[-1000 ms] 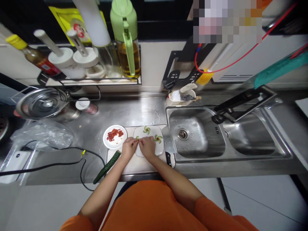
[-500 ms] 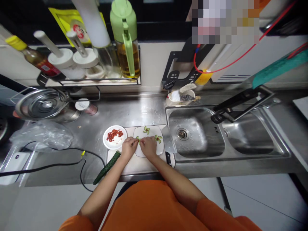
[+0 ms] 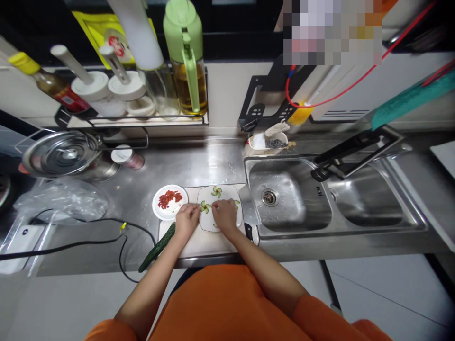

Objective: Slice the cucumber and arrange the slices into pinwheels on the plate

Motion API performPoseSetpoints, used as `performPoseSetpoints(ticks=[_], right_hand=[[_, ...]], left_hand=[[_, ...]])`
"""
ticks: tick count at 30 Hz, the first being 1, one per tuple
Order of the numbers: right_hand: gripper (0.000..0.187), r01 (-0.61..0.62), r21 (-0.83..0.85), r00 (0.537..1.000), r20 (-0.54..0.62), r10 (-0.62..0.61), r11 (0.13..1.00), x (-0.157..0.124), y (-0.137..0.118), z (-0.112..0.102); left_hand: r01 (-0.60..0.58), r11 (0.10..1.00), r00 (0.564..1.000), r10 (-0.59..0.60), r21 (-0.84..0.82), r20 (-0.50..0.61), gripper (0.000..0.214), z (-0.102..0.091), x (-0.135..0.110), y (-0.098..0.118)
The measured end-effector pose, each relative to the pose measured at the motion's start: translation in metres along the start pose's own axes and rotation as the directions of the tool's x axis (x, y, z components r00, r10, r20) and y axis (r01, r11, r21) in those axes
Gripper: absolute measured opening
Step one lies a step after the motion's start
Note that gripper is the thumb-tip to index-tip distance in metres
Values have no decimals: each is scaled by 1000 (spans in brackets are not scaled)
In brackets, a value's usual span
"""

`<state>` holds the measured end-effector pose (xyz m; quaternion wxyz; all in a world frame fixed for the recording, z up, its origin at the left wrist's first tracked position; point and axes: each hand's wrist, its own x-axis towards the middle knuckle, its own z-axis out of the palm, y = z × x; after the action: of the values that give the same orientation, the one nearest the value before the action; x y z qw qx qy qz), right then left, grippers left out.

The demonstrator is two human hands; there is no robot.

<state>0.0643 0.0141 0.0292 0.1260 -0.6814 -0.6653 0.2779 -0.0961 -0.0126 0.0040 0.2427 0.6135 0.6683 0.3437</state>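
A white square plate [image 3: 227,193] lies on a pale cutting board [image 3: 199,244] at the counter's front edge. On the plate sit pinwheel shapes of green cucumber slices [image 3: 216,191], one more at the left rim [image 3: 204,207]. My left hand [image 3: 186,220] rests with curled fingers at the plate's left edge, just beside that pinwheel. My right hand [image 3: 224,215] lies over the plate's middle, fingers bent down onto it and hiding part of another pinwheel. A round white dish of red bits [image 3: 169,201] stands left of the plate. A cucumber half [image 3: 158,246] lies across the board's left corner.
A double steel sink [image 3: 291,199] with a black faucet [image 3: 351,154] is to the right. A knife handle [image 3: 250,233] lies between board and sink. A pot lid [image 3: 62,154], plastic bag [image 3: 64,199] and black cable [image 3: 88,241] fill the left. Bottles stand on a rack [image 3: 142,118] behind.
Both hands drew apart, uncovering a cucumber pinwheel at the plate's left rim. The right hand shifted right over the plate; the left slid back and left.
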Motion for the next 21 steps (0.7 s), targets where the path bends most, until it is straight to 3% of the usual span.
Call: performPoseSetpoints(ticks=[5, 9, 15, 21], right_hand=[[24, -49, 68, 993, -104, 56, 996, -8, 28, -26], [28, -136, -3, 976, -169, 134, 991, -24, 56, -41], [31, -266, -125, 963, -85, 257, 956, -41, 72, -44], [32, -287, -152, 958, -33, 285, 946, -41, 69, -40]], left_hand=[[173, 983, 984, -175, 57, 23, 26, -15, -20, 9], [321, 947, 943, -319, -6, 90, 35, -18, -37, 10], [543, 828, 834, -511, -143, 209, 42, -10, -46, 8], [638, 741, 764, -579, -207, 285, 47, 3, -43, 2]])
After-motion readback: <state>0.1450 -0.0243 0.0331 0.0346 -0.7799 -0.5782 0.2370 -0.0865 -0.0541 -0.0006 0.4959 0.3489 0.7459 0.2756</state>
